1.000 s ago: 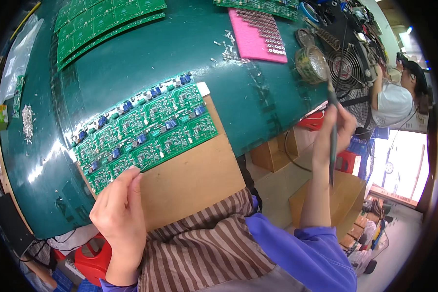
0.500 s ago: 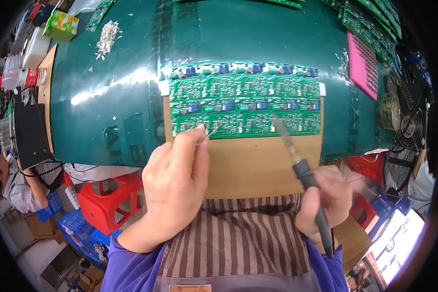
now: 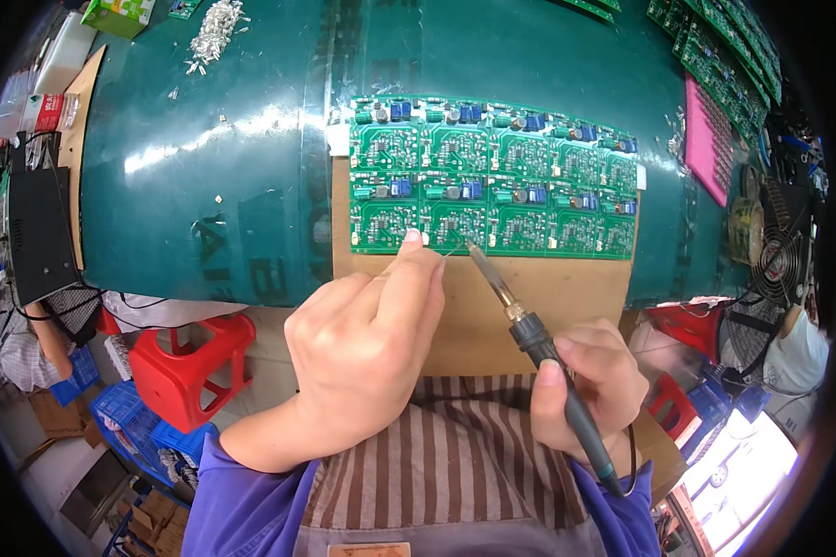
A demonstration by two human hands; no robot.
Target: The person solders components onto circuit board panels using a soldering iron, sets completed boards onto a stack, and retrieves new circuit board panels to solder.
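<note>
**Iron and solder now meet at the board's near edge**

A second ago my right hand (image 3: 590,385) hung off to the side of the green-topped table (image 3: 214,158); now it has come in over the brown cardboard sheet (image 3: 478,302). The green panel of joined circuit boards (image 3: 492,190) lies square before me. My right hand is closed round the black-handled soldering iron (image 3: 529,334), tip at the panel's near edge. My left hand (image 3: 372,348) pinches a thin solder wire (image 3: 449,251) beside that tip.
</note>
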